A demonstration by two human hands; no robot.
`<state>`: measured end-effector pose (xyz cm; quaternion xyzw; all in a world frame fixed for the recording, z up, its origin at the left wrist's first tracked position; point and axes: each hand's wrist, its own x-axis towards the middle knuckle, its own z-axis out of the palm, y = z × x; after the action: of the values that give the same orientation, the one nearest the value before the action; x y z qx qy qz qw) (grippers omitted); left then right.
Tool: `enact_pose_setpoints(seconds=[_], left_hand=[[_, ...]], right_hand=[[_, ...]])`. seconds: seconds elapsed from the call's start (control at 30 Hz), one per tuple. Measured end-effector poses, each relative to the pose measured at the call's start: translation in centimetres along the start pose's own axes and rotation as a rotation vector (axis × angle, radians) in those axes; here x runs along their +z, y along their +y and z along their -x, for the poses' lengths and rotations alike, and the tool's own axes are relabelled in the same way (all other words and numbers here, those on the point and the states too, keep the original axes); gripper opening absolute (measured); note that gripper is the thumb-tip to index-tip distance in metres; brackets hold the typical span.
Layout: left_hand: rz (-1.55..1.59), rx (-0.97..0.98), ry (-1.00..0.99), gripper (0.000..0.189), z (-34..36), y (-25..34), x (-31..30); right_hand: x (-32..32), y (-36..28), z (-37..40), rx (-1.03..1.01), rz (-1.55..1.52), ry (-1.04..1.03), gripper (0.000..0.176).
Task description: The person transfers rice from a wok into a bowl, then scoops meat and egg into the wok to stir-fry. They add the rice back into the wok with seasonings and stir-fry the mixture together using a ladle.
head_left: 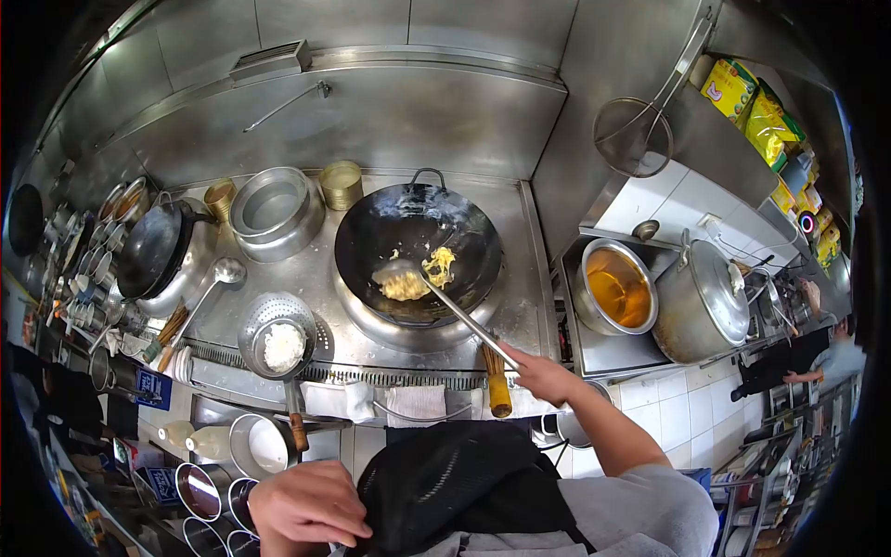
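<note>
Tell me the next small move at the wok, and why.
Probably sweep the utensil in the right hand toward the yellow clump: it lies in the wok on the other side of the handle from the food by the utensil's blurred head.

The person has on a soft grey shirt (640,506) at five o'clock, with a short sleeve and small folds. At six o'clock is a big black cloth (455,487) over the front, with a slanting row of little pale specks. The left hand (311,501), at seven o'clock, and the right hand (546,376) are both bare.
</note>
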<state>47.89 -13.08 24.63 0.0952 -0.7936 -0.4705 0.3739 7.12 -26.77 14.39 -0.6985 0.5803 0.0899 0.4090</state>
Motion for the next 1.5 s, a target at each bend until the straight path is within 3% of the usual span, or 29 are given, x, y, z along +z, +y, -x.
enact_pose_setpoints(seconds=[0.1,0.17,0.2,0.27,0.33,0.37,0.43,0.5,0.53,0.57,0.6,0.63,0.7,0.73,0.8,0.83,0.9,0.97,1.03,1.17,1.23,1.3,1.33,1.37,1.43,1.47,1.5], left_hand=[[0.167,-0.114,0.274,0.019,2.3,-5.8,0.2],[0.219,-0.474,0.538,0.019,2.3,-11.2,0.6],[0.166,-0.669,0.631,0.018,0.5,-13.6,1.0],[0.061,-0.679,0.655,0.019,-0.8,-21.0,1.6],[-0.311,-0.545,0.642,0.026,-3.0,-25.2,2.2],[-0.314,-0.543,0.642,0.026,-4.1,-26.3,2.3],[-0.799,-0.381,0.585,0.024,-6.4,-28.4,2.5],[-0.869,-0.434,0.567,0.023,-7.4,-31.3,2.8],[-0.945,-0.486,0.542,0.022,-7.5,-32.4,2.9],[-0.946,-0.489,0.545,0.022,-7.3,-33.1,2.9],[-0.973,-0.517,0.522,0.020,-7.0,-33.7,2.8],[-1.000,-0.542,0.500,0.018,-6.9,-34.0,2.7],[-0.981,-0.590,0.471,0.017,-7.2,-33.8,2.3],[-0.958,-0.638,0.441,0.016,-7.3,-33.7,2.0],[-0.976,-0.663,0.413,0.017,-7.2,-34.3,1.5],[-0.990,-0.689,0.385,0.019,-7.2,-34.5,1.5],[-0.998,-0.735,0.357,0.021,-7.7,-34.0,1.6],[-1.012,-0.771,0.319,0.022,-7.8,-32.8,2.1],[-1.047,-0.583,0.345,0.024,-7.3,-30.5,2.7],[-0.866,-0.712,0.171,0.031,-5.3,-21.2,6.3],[-0.880,-0.671,0.233,0.033,-6.2,-21.5,5.5],[-0.883,-0.688,0.336,0.031,-7.6,-22.4,4.3],[-0.870,-0.671,0.366,0.031,-8.5,-23.8,2.9],[-0.856,-0.649,0.396,0.031,-9.0,-25.4,2.2],[-0.905,-0.540,0.439,0.031,-7.8,-30.3,2.4],[-0.956,-0.446,0.469,0.031,-7.2,-31.4,2.8],[-0.957,-0.544,0.435,0.032,-6.6,-30.8,3.9]], right_hand=[[1.4,3.9,1.8,-0.130,0.053,0.010,0.084],[2.0,4.2,-0.5,0.023,0.184,0.090,0.085],[2.2,5.3,-2.9,-0.013,0.232,0.178,0.085],[2.2,6.7,-6.7,-0.055,0.287,0.272,0.085],[1.9,6.2,-9.1,-0.144,0.022,0.409,0.084],[2.0,5.0,-9.4,-0.146,0.022,0.411,0.084],[2.6,2.2,-9.5,0.082,-0.058,0.491,0.084],[4.3,3.6,-11.7,0.142,-0.065,0.506,0.082],[5.3,5.9,-13.4,-0.032,-0.061,0.545,0.082],[5.2,5.8,-13.1,-0.207,-0.060,0.581,0.082],[4.3,6.4,-12.1,-0.064,-0.392,0.260,0.083],[3.4,6.0,-9.6,-0.067,-0.392,0.259,0.083],[1.8,4.7,-4.4,-0.295,0.060,0.244,0.085],[1.2,3.7,-1.8,-0.298,0.060,0.246,0.085],[0.8,2.5,2.0,-0.049,-0.081,-0.052,0.084],[1.1,2.9,1.8,-0.047,-0.075,-0.056,0.084],[2.5,4.4,0.4,-0.139,0.100,0.147,0.080],[2.5,4.5,-1.7,-0.047,0.163,0.136,0.080],[2.3,5.3,-3.5,-0.136,0.293,0.290,0.078],[-2.9,3.6,5.4,-0.123,0.290,0.190,0.078],[-5.6,3.1,9.9,-0.115,0.282,0.136,0.078],[-7.1,2.4,12.3,0.143,0.018,-0.155,0.078],[-7.1,1.6,11.9,0.183,0.057,-0.175,0.076],[-5.7,2.6,10.1,0.183,0.063,-0.166,0.076],[-1.7,6.7,3.8,-0.163,0.306,0.154,0.076],[0.0,6.3,1.0,-0.119,0.373,0.194,0.077],[1.3,5.5,-0.7,-0.075,0.436,0.234,0.077]])
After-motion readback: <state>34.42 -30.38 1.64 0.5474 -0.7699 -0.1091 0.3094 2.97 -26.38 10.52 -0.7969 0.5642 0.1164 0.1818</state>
